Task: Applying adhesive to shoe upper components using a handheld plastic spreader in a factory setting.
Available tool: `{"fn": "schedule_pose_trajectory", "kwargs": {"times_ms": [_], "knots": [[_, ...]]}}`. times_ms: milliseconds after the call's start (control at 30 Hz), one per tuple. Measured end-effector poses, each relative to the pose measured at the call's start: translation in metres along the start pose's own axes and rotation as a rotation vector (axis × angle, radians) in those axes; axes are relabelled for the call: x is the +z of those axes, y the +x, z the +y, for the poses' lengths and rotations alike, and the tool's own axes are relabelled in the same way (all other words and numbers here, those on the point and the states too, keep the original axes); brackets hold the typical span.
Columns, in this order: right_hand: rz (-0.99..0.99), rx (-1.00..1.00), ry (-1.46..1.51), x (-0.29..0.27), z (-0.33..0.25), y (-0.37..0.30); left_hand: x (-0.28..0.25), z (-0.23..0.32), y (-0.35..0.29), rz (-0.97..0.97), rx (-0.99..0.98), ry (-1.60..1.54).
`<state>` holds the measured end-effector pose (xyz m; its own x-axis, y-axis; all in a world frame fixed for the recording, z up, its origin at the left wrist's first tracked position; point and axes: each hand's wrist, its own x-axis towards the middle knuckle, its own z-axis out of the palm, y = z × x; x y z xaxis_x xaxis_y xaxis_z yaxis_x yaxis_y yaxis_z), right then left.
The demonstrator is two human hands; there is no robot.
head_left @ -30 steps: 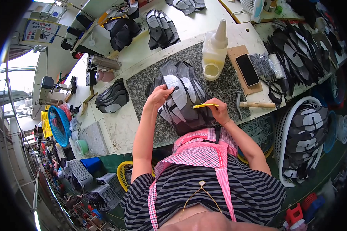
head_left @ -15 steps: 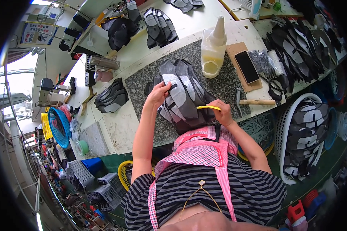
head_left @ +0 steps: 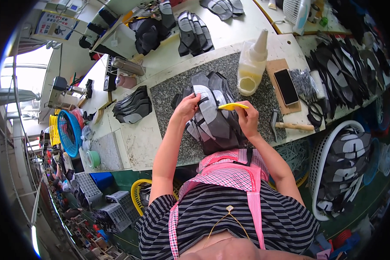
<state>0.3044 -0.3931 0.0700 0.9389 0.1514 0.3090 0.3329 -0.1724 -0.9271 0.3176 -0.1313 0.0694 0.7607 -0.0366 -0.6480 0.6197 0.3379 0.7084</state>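
A pile of grey and black cut shoe-upper pieces [head_left: 216, 131] lies overlapped on the speckled stone slab [head_left: 164, 104], at its near edge. My left hand [head_left: 187, 108] pinches the left edge of the top piece between thumb and fingers. In my right hand [head_left: 248, 121] is a slim, flat yellow tool [head_left: 232, 106], gripped near its right end. Its other end points left, over the top piece beside a dark slot; whether it touches cannot be made out. Beyond the pile stands a translucent glue bottle [head_left: 252, 65] with a cone nozzle and a yellowish liquid inside.
Right of the slab are a phone [head_left: 286, 87] on cardboard, a wooden-handled hammer [head_left: 294, 126] and black scissors [head_left: 315, 114]. More pieces lie stacked at the left [head_left: 133, 106], at the back and far right. A white basket [head_left: 315, 173] full of pieces stands below the table's right edge.
My right hand has moved away from my body, carrying the yellow tool from the pile's lower right up to the top piece. My left hand keeps its hold. The whole view has shifted slightly.
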Motion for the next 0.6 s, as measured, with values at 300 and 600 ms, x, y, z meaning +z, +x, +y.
{"fn": "schedule_pose_trajectory", "kwargs": {"times_ms": [300,600], "knots": [[-0.37,-0.432,-0.154,0.019,-0.039,0.053,0.0,0.007,-0.007,-0.097,-0.071,-0.169],[-0.063,0.115,-0.082,0.036,-0.013,0.079,-0.01,0.002,0.014,-0.066,-0.074,0.014]]}}
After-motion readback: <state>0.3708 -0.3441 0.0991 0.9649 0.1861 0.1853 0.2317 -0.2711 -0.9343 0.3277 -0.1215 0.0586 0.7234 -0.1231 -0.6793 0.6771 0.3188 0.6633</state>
